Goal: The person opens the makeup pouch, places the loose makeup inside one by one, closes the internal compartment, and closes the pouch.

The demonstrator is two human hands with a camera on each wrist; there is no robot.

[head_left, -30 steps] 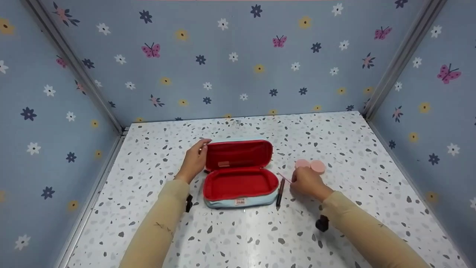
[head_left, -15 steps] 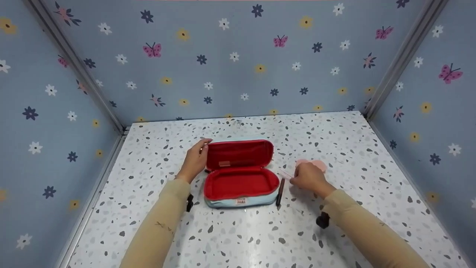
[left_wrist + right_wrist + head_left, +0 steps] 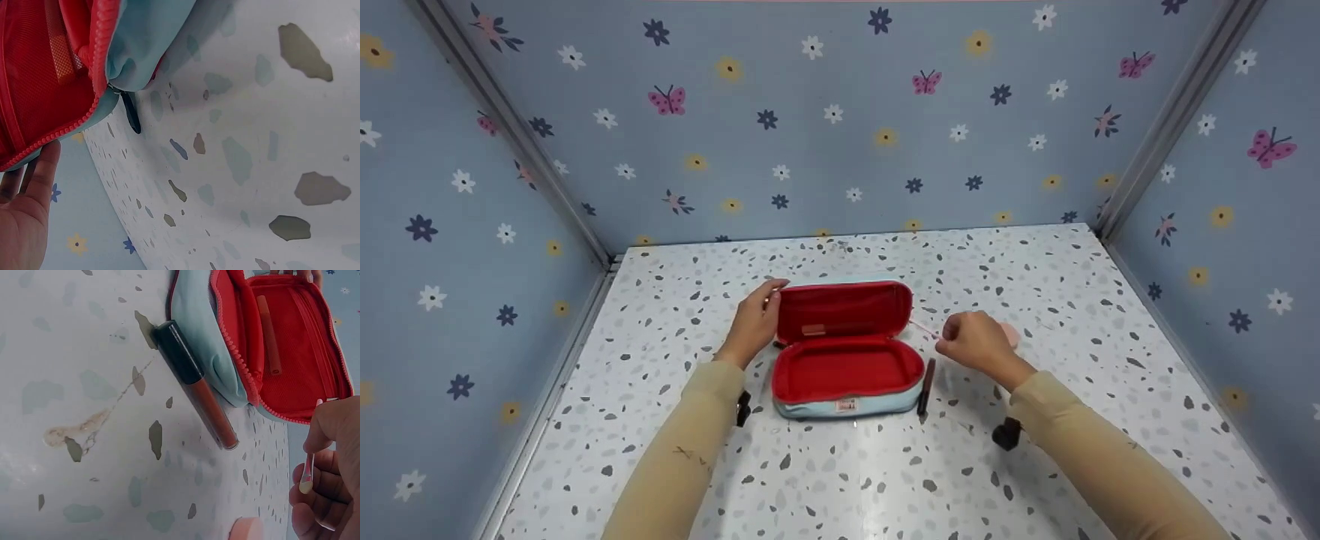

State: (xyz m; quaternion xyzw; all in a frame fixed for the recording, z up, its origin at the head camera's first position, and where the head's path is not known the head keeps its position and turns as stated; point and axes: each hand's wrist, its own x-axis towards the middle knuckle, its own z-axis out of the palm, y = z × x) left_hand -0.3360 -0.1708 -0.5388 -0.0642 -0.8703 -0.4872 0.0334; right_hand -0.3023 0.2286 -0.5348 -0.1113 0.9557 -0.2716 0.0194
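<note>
Matt cloth pouch (image 3: 840,367), mesh-lined — smooth plastic-looking stick (image 3: 307,475) — glossy tube (image 3: 198,385), shiny tabletop (image 3: 855,480)

You are wearing long sleeves: your left sleeve (image 3: 656,487) and your right sleeve (image 3: 1099,457) are both looking light tan. The left one is showing some thin dark lines (image 3: 691,455), with two crossing like a little X. The right one is showing a small, faint mark (image 3: 1132,445). A small black lump (image 3: 743,409) is sticking out beside the left cuff (image 3: 722,371), and another black lump (image 3: 1006,433) is sticking out beside the right cuff (image 3: 1027,388).
</note>
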